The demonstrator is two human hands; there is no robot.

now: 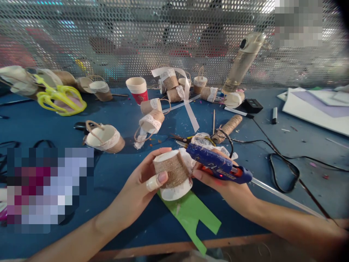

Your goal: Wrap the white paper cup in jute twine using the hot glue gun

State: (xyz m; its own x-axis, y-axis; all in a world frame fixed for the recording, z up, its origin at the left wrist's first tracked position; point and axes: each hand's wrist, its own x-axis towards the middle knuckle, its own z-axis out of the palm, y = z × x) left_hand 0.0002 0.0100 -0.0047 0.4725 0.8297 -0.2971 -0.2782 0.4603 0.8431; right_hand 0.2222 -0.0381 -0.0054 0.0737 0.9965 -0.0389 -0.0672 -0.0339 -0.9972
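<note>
My left hand [144, 178] is closed round a paper cup wrapped in brown twine [172, 171], held on its side above the blue table [122, 120]. A white wrap covers my left thumb. My right hand [218, 178] grips a blue hot glue gun [218, 162], its nozzle against the right side of the cup, where white lace [188, 160] sits. The gun's cable [283, 171] trails off to the right.
Several finished twine-and-lace cups [105, 137] lie across the table, with a red and white paper cup [137, 89], yellow scissors [61, 98], a twine spool [227, 127], a bottle [244, 60], a green paper cut-out [191, 214] and white boards [316, 105]. Metal mesh stands behind.
</note>
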